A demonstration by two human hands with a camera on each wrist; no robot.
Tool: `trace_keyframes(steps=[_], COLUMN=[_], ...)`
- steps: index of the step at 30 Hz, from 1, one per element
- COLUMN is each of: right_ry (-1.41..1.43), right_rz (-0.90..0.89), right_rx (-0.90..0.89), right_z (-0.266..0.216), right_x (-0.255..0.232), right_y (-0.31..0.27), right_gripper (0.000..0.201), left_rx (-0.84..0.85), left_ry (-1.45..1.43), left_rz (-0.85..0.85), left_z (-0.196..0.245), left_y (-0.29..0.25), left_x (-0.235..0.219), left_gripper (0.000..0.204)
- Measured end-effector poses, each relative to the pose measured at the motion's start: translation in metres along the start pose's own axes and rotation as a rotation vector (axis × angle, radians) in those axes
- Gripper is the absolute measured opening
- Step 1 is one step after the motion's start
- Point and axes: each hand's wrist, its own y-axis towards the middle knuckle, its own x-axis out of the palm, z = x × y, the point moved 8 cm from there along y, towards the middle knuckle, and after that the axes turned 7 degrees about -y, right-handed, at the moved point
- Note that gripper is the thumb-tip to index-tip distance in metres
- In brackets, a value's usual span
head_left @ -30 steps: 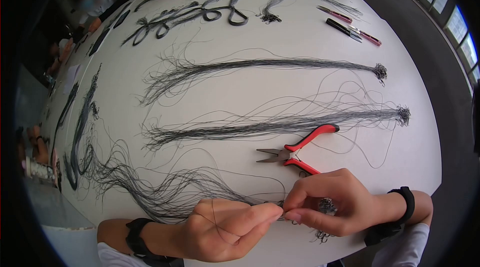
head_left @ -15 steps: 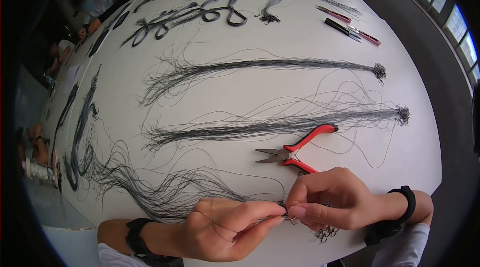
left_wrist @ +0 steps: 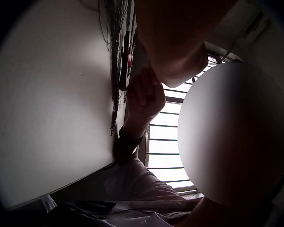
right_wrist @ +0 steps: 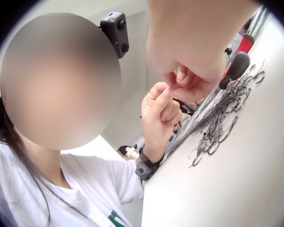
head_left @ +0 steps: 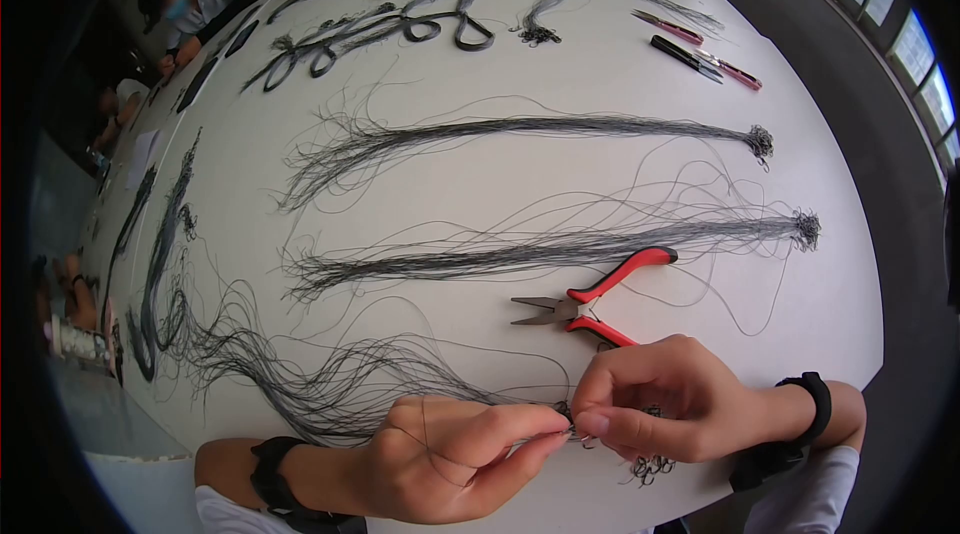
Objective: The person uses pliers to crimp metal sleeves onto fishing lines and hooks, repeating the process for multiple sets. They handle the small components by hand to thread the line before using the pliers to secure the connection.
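While the left hand (head_left: 465, 459) and right hand (head_left: 675, 404) pinch thread (head_left: 429, 442), pliers (head_left: 624, 276) sprawl just beyond, and the right kinda blocks the hooks (head_left: 650, 472).

One pair of pliers (head_left: 569, 311); beyond it, two straight thread bundles (head_left: 560, 126), then three slim tools (head_left: 684, 57); nearer, one wavy bundle (head_left: 328, 418)

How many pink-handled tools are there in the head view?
2, both at upper right: one pink tool above the black tool, another pink tool right of it. The right hand may hide more.
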Motion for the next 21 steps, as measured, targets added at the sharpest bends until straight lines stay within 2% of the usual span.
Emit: trace_keyframes(steps=[1, 2, 4, 9, 11, 13, 14, 16, 21], right_ry=[-0.152, -0.152, -0.358, -0.423, -0.472, -0.691, -0.691, -0.796, -1.054], right_rz=[0.047, 0.047, 0.072, 0.12, 0.139, 0.196, 0.196, 0.308, 0.387], right_rx=[-0.084, -0.084, -0.213, -0.345, -0.405, -0.519, -0.519, -0.732, -0.87], right_z=[-0.007, -0.006, -0.014, -0.019, -0.023, -0.034, -0.031, -0.035, -0.037], right_x=[-0.002, -0.002, -0.002, 0.001, 0.002, 0.004, 0.005, 0.008, 0.014], right_y=[-0.001, -0.001, -0.002, -0.003, -0.004, -0.008, -0.006, -0.014, -0.023], right_gripper=[0.011, 0.011, 0.01, 0.007, 0.009, 0.011, 0.011, 0.016, 0.019], left_rx=[0.0, 0.023, 0.046, 0.131, 0.105, 0.079, 0.045, 0.011, 0.019], left_ry=[0.0, -0.006, -0.012, 0.042, 0.029, 0.017, -0.02, -0.057, -0.026], left_rz=[0.0, 0.001, 0.002, -0.003, -0.027, -0.052, -0.051, -0.05, -0.014], left_z=[-0.001, 0.0, 0.0, 0.005, 0.004, 0.003, 0.001, -0.001, 0.001], left_y=[0.0, 0.0, -0.001, -0.004, -0.003, -0.003, -0.002, -0.002, -0.001], left_x=[0.0, 0.0, 0.0, -0.002, -0.003, -0.002, -0.002, -0.001, -0.003], left_gripper=[0.021, 0.021, 0.02, 0.021, 0.022, 0.023, 0.022, 0.022, 0.022])
